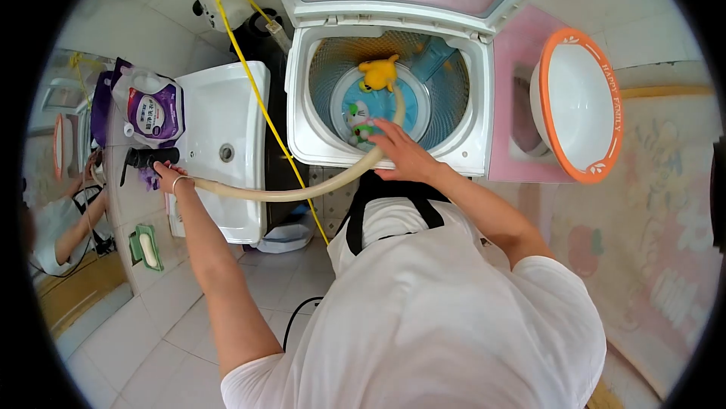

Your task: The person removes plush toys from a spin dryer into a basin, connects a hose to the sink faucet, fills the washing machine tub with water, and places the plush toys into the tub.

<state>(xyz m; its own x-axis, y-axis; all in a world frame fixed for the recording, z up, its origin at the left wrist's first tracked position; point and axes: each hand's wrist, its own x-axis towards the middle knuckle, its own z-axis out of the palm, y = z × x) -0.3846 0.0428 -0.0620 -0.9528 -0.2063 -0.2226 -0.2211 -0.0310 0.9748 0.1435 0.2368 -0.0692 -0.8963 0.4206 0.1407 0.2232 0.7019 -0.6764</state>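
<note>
A beige hose point(302, 193) runs from the black faucet point(151, 157) over the sink into the open drum point(446, 106) of the washing machine. My left hand point(171, 175) is closed around the hose end by the faucet. At the drum's front rim, my right hand point(404, 150) rests against the hose, its fingers spread. Inside the drum, a yellow plush toy point(379, 74) lies near the hose's far end, and a white and green plush toy point(358, 118) lies lower left of it, over the blue drum bottom.
Left of the white sink point(225, 110) stands a purple detergent bag point(155, 113), with a green soap dish point(145, 246) nearer me. A yellow cord point(261, 103) hangs between sink and machine. An orange-rimmed basin point(582, 106) leans on the machine's right side. The lid point(408, 8) stands raised.
</note>
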